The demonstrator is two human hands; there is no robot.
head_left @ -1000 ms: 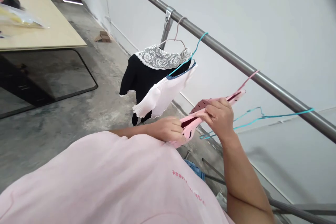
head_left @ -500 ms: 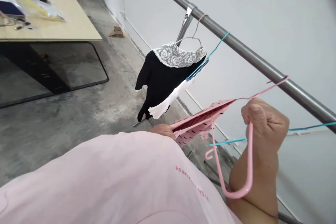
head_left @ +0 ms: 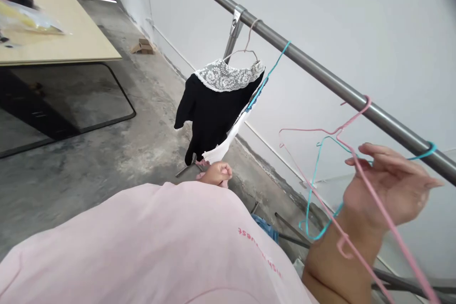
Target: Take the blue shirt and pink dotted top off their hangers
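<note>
Now the right hand (head_left: 386, 185) spreads open beside a pink wire hanger (head_left: 309, 129) — the left hand (head_left: 218, 174) curls into a fist.

The left hand (head_left: 217, 174) curls into a loose fist, while the right hand (head_left: 388, 185) is raised and open, its fingers spread.

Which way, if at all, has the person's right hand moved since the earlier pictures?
Yes: the open right hand moved rightward along the grey steel rail, away from its metal bracket.
</note>
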